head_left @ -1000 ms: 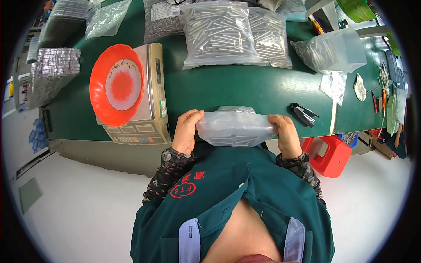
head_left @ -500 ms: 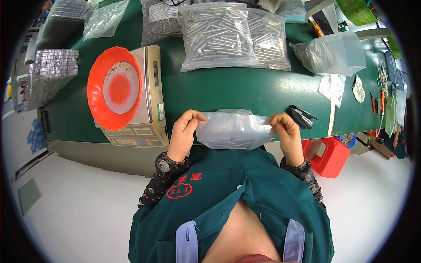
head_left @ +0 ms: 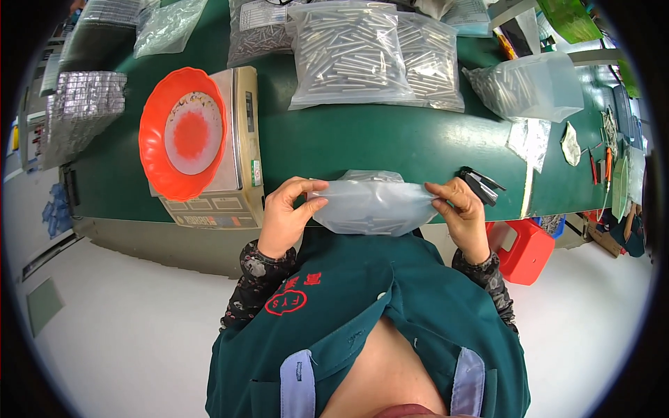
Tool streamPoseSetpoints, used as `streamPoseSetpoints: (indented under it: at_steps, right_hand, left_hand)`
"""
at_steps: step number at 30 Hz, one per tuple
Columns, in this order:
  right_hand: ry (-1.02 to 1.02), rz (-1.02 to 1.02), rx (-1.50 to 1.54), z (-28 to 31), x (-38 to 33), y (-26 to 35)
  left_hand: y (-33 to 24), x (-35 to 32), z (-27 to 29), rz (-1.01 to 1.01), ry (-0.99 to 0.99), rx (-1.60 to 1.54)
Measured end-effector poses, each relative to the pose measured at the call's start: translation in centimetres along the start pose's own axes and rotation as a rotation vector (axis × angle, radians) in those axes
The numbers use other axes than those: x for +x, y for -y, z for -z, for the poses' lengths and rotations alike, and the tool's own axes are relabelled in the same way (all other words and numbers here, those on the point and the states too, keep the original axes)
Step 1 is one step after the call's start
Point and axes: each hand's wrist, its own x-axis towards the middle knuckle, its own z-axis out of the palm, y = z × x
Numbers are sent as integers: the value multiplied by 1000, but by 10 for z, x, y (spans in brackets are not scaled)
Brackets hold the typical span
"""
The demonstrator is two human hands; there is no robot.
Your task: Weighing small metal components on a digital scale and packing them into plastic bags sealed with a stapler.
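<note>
A clear plastic bag (head_left: 369, 205) with metal pins in its bottom lies at the front edge of the green table, against my body. My left hand (head_left: 286, 212) pinches the bag's top left corner between thumb and fingers. At the opposite corner, my right hand (head_left: 460, 212) grips the bag the same way. The top edge is stretched between both hands and looks folded over. A black stapler (head_left: 481, 187) lies just beyond my right hand.
On the left, an orange bowl (head_left: 152, 132) sits on a weighing scale (head_left: 245, 160). Large bags of metal pins (head_left: 348, 56) stand at the back. A plastic scoop (head_left: 557, 87) with pins lies at the right. Below the table's edge is a red stool (head_left: 526, 254).
Both hands still hold the bag's corners. The left hand's fingers and thumb have spread slightly along its corner, and the right hand has shifted its fingers. The bag has barely moved.
</note>
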Motion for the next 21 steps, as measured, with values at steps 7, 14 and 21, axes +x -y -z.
streamPoseSetpoints:
  at_steps: [7, 14, 21]
  right_hand:
    - [-95, 131, -238, -6, -2, 3]
    - [-155, 142, -328, -8, -5, 8]
    - [-50, -105, -46, -1, -8, 3]
  left_hand:
    - [-11, -1, 2, -151, -15, 215]
    - [-16, -2, 0, -282, -57, 365]
    - [-17, 5, 7, -214, 76, 311]
